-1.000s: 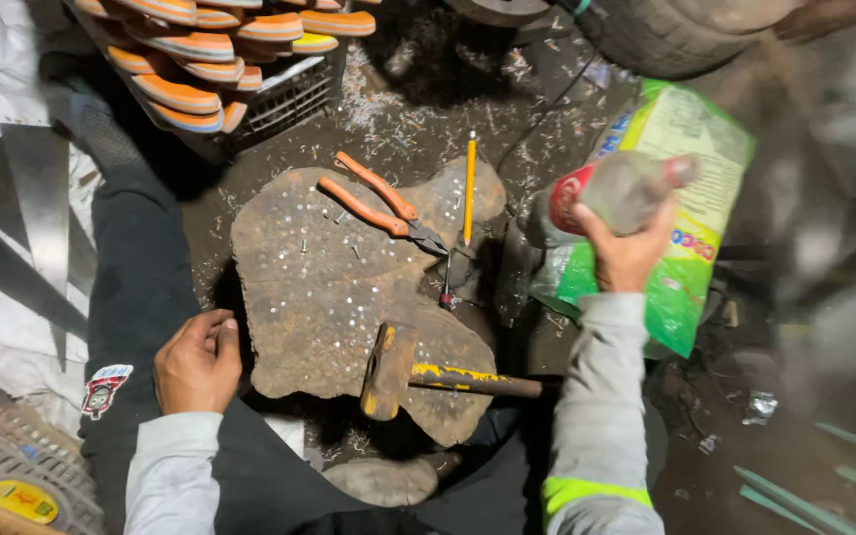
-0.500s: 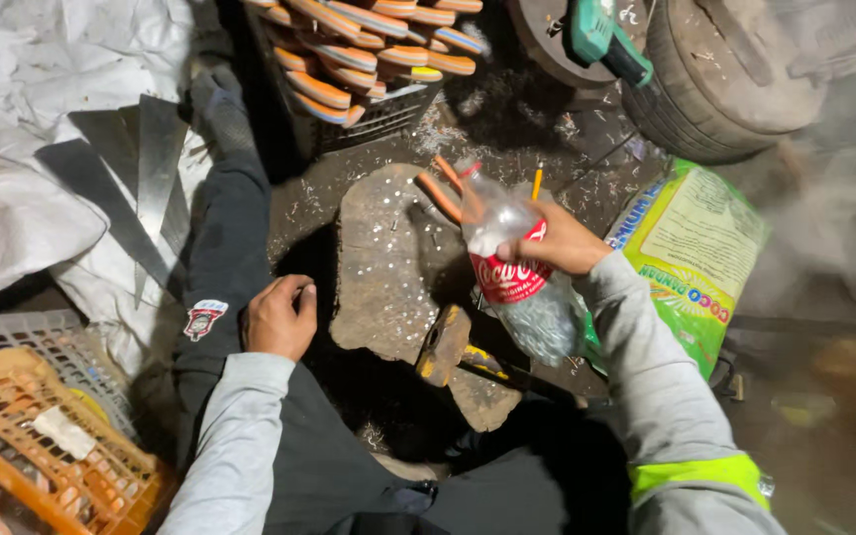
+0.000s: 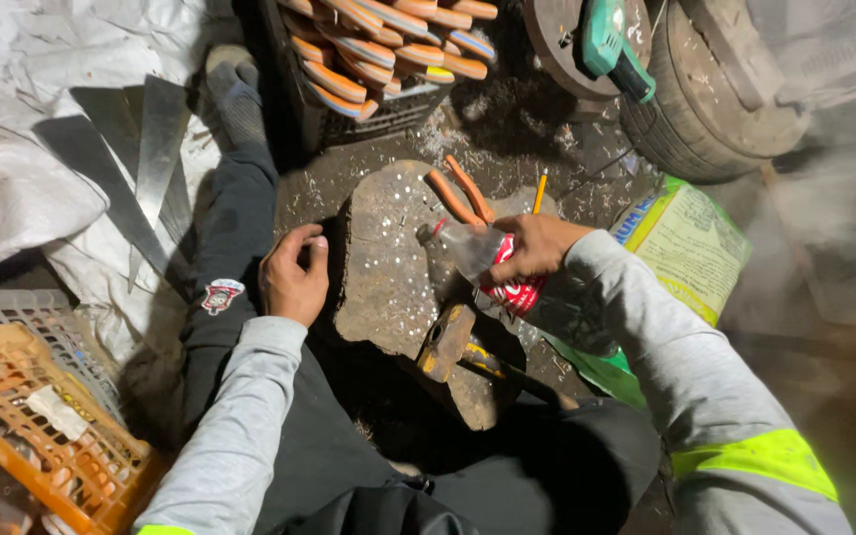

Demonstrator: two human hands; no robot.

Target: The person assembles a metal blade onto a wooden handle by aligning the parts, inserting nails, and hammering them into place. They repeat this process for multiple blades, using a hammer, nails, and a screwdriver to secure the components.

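A dark, debris-strewn dirt floor surrounds a flat stone slab (image 3: 388, 267) studded with pale specks, lit unevenly from above with deep shadow below it. Left of the slab lie crumpled white sheeting (image 3: 22, 119) and grey metal strips (image 3: 156, 149), with an orange plastic crate (image 3: 42, 436) lower left. Above the slab stands a dark crate of stacked orange soles (image 3: 378, 50); to its upper right rest a worn tyre (image 3: 715, 89) and a green power tool (image 3: 611, 45), with a green-yellow sack (image 3: 686, 243) right.

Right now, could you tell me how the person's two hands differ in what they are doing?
The right hand grips a clear plastic bottle with a red label, tilted over the stone slab; the left hand holds nothing and rests curled on the dark trouser leg. Both wear grey sleeves.
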